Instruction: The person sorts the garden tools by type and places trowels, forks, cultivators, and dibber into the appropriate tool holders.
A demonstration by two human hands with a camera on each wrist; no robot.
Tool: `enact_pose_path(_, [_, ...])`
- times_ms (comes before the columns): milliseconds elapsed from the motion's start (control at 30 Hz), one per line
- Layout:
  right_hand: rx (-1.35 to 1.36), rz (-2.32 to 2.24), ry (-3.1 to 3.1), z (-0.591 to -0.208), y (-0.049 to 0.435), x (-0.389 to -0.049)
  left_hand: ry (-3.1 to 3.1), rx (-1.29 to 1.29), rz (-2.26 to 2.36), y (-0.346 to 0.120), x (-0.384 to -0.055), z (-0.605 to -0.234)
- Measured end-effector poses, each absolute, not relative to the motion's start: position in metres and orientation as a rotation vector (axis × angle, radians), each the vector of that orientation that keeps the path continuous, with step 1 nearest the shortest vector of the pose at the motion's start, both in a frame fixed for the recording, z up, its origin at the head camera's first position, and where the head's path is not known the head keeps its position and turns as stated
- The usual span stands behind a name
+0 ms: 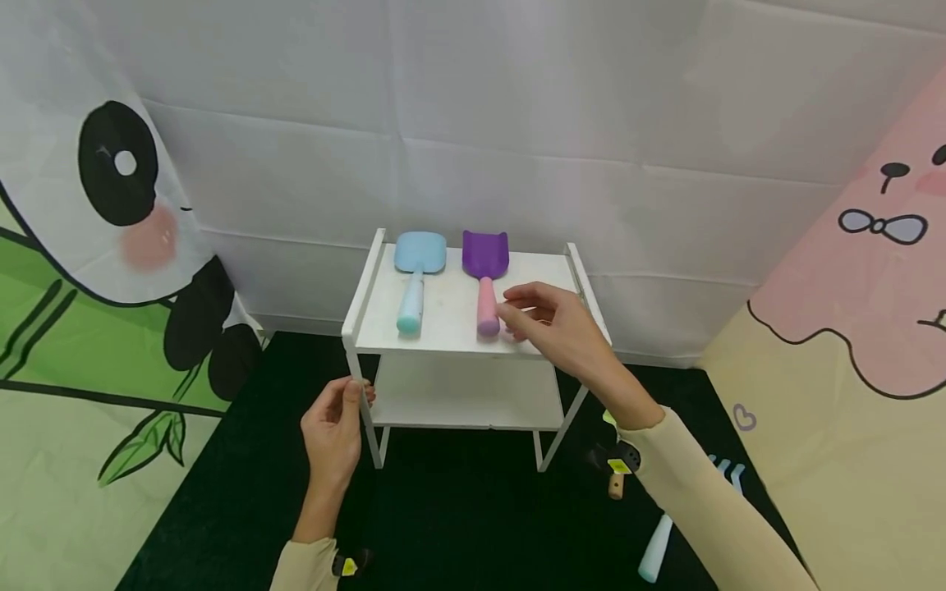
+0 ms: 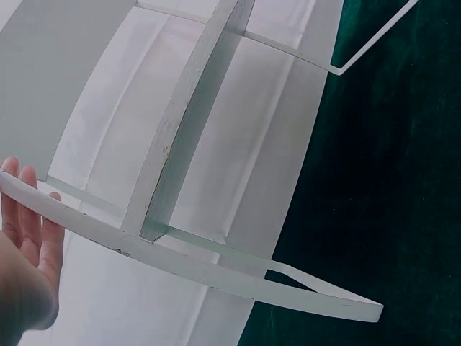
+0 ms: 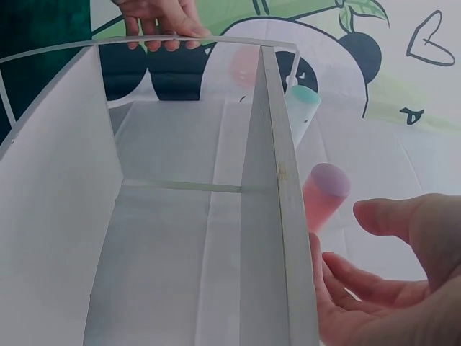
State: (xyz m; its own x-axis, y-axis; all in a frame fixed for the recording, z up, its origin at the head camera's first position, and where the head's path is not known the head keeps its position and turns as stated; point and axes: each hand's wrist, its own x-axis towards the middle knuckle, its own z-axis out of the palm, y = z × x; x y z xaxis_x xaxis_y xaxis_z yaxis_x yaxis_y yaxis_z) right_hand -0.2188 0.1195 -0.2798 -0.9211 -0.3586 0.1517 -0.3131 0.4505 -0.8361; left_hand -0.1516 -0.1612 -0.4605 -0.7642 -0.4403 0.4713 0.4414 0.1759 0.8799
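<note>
A two-tier white shelf (image 1: pixel 451 304) carries two toy shovels side by side on its top. One is a light blue shovel (image 1: pixel 420 254) with a pale blue handle; the other is a purple shovel (image 1: pixel 485 256) with a pink handle (image 3: pixel 323 202). My left hand (image 1: pixel 332 423) holds the shelf's front left leg (image 1: pixel 368 431), with the fingers behind it. Beside the pink handle, at the shelf's front edge, is my right hand (image 1: pixel 557 328), thumb and fingers apart with nothing between them.
On the dark green floor (image 1: pixel 458 517) at right lie a toy rake (image 1: pixel 654 550) with a pale handle, partly behind my right sleeve, and a wooden-handled item (image 1: pixel 616 486). A white cloth wall (image 1: pixel 517 197) stands behind the shelf, with cartoon panels on both sides.
</note>
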Motion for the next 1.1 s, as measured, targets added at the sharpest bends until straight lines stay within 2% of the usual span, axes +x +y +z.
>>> enact_pose_path(1100, [-0.954, -1.709, 2.520, -0.316, 0.169, -0.177, -1.805, 0.036, -1.637, -0.161, -0.152, -0.462])
